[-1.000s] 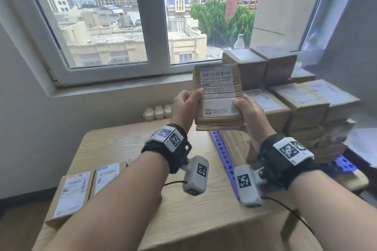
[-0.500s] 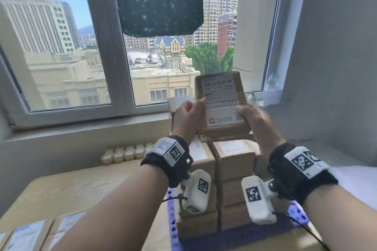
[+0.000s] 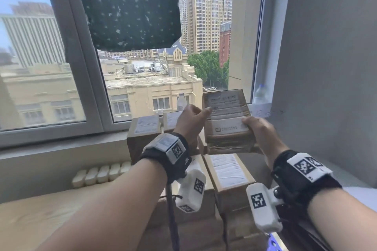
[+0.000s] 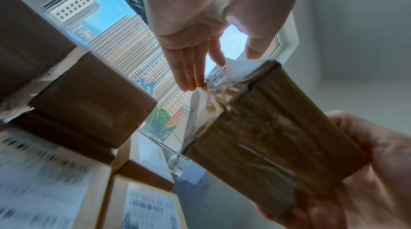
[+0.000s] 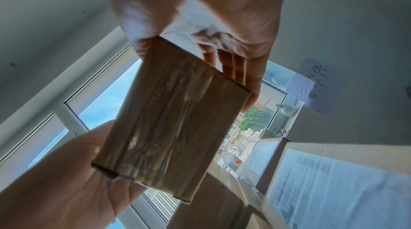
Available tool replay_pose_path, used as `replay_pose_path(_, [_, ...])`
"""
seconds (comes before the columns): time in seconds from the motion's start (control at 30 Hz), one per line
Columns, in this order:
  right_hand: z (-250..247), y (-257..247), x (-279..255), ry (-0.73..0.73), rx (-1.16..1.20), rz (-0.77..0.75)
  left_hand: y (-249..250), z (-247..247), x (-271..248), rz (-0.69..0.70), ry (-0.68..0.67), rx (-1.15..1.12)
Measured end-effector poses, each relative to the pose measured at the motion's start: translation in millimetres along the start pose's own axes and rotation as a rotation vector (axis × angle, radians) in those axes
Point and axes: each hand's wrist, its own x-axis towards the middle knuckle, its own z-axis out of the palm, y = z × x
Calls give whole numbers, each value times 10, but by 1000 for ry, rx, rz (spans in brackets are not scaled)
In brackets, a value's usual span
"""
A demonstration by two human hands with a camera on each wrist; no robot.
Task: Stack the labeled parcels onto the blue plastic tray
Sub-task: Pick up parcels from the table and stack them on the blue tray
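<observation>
Both hands hold one brown taped parcel with a white label up in the air, above the stack of labeled parcels. My left hand pinches its left edge, thumb on the label face, fingers behind. My right hand grips its lower right corner. The left wrist view shows the left hand at the parcel's taped corner. In the right wrist view, my right hand clasps the parcel from above. A sliver of the blue tray shows under the stack at the bottom right.
More stacked parcels rise to the window sill behind my left hand. A grey wall stands close on the right, and a plastic bottle is on the sill. The wooden table lies to the left, with a row of small white bottles.
Both hands have carried the parcel up and to the right, from beside the stack to above it. The view has lifted towards the window, and the parcel now tilts flatter.
</observation>
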Motion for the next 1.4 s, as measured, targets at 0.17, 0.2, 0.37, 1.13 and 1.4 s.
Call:
replay_pose_path(0.17, [20,-19,423,23,-8,72,-61,-32,427,13,-7,134])
replay_pose_path(0.2, [38,-17,525,18,-22,86,-104,-43,509,5,-4,145])
replay_pose_path(0.37, [222,-5,994,-11,-60,161,-339,-45,824,-31,-31,180])
replay_pose_path(1.13, [599,564,1674,-73,-180,401,-734,96,1244,-54,-316,700])
replay_pose_path(1.4, [631,573,1684,-44,-289,393,-777,105,1244,-36,-326,755])
